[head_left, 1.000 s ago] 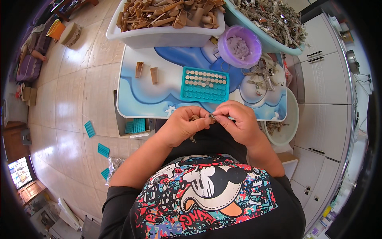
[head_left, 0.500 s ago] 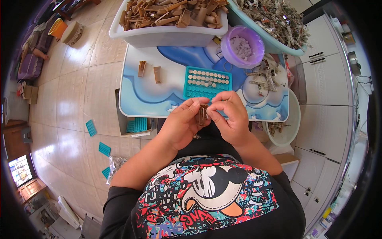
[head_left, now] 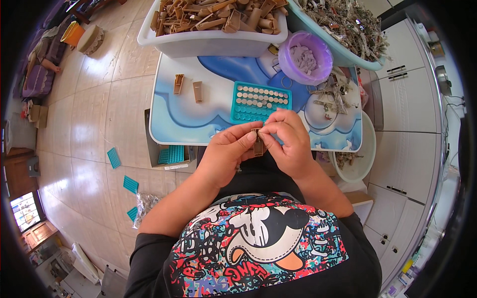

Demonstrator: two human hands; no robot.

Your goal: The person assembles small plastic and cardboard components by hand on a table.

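Observation:
Close to my body, just off the table's near edge, my left hand (head_left: 226, 149) grips a small brown plastic casing (head_left: 258, 148) between thumb and fingers. My right hand (head_left: 288, 141) is pinched at the casing's upper end; whatever lies between its fingertips is too small to make out. Small parts seem to sit inside the casing. Just beyond my hands lies a teal tray (head_left: 240, 116) with rows of round silvery button cells (head_left: 260, 98) in its far part. Two more brown casings, one (head_left: 178, 84) darker inside and one (head_left: 198, 92) paler, rest on the table to the left.
At the back stands a white bin (head_left: 213, 48) heaped with brown casings. Beside it are a purple bowl (head_left: 325, 59) of greyish pieces and a large basin (head_left: 343, 58) of tangled wired parts. Some wired parts (head_left: 334, 99) lie on the table's right. Teal trays (head_left: 130, 184) lie on the floor.
The casing has turned slightly between my fingers, and more of its lower end shows. My right fingertips have shifted to its upper end. The view has moved a little.

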